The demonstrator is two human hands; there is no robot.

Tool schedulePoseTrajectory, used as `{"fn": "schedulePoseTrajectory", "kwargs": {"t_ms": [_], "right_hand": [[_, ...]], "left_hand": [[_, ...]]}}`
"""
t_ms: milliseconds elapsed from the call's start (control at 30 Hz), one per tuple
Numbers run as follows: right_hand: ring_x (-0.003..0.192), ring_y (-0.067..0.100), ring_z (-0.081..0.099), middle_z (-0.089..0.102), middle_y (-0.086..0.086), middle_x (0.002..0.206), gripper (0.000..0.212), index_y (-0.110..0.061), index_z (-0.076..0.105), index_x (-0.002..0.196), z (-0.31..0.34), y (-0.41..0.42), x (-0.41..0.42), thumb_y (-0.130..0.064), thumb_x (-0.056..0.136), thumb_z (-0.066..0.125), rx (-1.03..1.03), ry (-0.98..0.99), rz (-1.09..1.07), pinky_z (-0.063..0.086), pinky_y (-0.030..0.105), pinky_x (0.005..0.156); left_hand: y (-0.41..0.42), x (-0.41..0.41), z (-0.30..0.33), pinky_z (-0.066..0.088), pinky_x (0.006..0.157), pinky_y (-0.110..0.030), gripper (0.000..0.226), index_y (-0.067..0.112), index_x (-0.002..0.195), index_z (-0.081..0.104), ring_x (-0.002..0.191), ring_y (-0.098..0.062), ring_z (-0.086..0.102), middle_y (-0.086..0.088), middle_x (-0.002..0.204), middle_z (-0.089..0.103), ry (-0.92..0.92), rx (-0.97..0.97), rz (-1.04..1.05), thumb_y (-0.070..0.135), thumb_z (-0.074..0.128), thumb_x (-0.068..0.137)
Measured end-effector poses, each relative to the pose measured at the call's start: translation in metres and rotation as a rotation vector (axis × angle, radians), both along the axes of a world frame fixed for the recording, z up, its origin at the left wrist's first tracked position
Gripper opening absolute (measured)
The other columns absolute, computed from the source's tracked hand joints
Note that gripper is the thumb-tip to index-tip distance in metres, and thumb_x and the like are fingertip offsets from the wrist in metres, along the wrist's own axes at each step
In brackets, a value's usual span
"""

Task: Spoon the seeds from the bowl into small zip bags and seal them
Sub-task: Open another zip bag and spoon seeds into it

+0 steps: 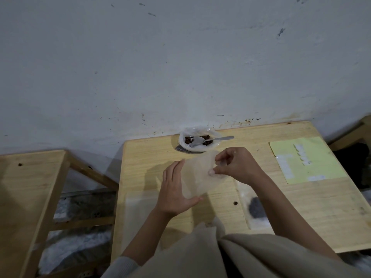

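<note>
A clear zip bag (197, 175) is held above the wooden table (301, 207). My left hand (174, 189) holds its lower left side, thumb under the bottom edge and fingers along the side. My right hand (234, 165) pinches the bag's upper right edge. At the back of the table sits a bowl (197, 141) lined with clear plastic and holding dark brown seeds. A metal spoon (212, 139) lies in it, handle pointing right. A filled zip bag (254, 207) with dark seeds lies flat at the right of my arms.
A stack of clear empty bags (140, 211) lies at the table's front left. A yellow sheet (305, 159) with white labels lies at the right. A second wooden table (30, 187) stands to the left across a gap. The wall is directly behind.
</note>
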State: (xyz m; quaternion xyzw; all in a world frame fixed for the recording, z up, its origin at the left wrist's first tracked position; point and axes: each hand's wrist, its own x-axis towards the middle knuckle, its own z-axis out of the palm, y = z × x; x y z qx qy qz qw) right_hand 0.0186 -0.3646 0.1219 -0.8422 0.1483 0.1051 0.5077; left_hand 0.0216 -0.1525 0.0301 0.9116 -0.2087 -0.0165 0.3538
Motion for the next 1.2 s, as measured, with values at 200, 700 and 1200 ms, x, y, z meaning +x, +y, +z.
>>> {"fn": "schedulePoseTrajectory", "kwargs": {"t_ms": [200,700,1200], "right_hand": [[0.056,-0.001,0.056,0.067,-0.008,0.077,0.02,-0.013,0.074,0.078,-0.004,-0.004,0.004,0.0,0.083,0.06,-0.104,0.02,0.07,0.038,0.004,0.049],[0.047,0.003,0.049,0.055,-0.009,0.052,0.03,-0.005,0.065,0.06,0.01,-0.001,0.009,-0.017,0.053,0.092,-0.016,0.141,0.195,0.039,0.016,0.048],[0.071,0.015,0.06,0.07,0.015,0.083,0.047,-0.005,0.072,0.08,0.006,-0.007,0.009,-0.031,0.042,0.083,0.087,0.082,0.188,0.049,0.031,0.066]], "left_hand": [[0.002,-0.003,-0.001,0.028,0.102,-0.029,0.108,0.016,0.141,0.028,0.122,-0.007,0.025,0.007,0.135,0.029,-0.058,-0.036,0.038,0.053,0.078,0.053],[0.001,-0.006,-0.013,0.028,0.109,-0.035,0.106,0.012,0.144,0.019,0.13,-0.021,0.027,-0.004,0.143,0.023,-0.103,0.035,0.026,0.06,0.071,0.064],[0.006,0.0,-0.015,0.019,0.115,-0.023,0.116,0.005,0.147,0.019,0.141,-0.013,0.019,-0.006,0.15,0.023,-0.066,0.002,0.019,0.062,0.073,0.063]]}}
